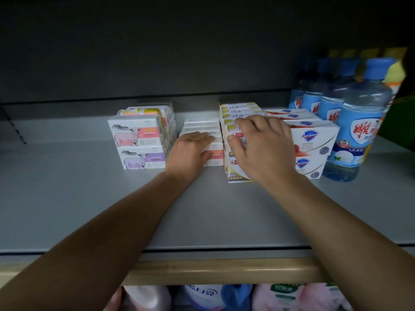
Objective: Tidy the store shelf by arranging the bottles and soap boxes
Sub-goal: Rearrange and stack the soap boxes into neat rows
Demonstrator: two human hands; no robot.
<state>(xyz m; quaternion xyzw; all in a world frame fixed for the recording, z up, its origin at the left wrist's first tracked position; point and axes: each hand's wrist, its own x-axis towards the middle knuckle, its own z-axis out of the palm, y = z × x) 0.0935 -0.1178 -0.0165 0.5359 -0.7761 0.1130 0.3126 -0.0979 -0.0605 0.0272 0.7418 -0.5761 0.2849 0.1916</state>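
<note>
Left hand: my left hand [193, 151] lies flat with fingers nearly straight on the top front of the low row of soap boxes [202, 129]; pressing, not gripping
Right hand: my right hand [260, 144] lies spread over the front of the yellow-trimmed soap stack [241, 108]; thumb against the front face, fingers loosely bent over the top edge; resting rather than clasping, as far as I can judge
Bearing: both rows lie directly ahead of and under my palms; long axis of each row runs front to back; printed faces point toward me
Nearer hand: the left serves the low row, the right the taller stack; a narrow gap separates them
Neighbours: sheep-printed boxes [138, 140] just left; red-and-white boxes [312, 140] just right; blue bottles [357, 122] beyond, upright
Support: grey shelf [89, 198]
Judgement: the coming move likely squares both rows
</note>
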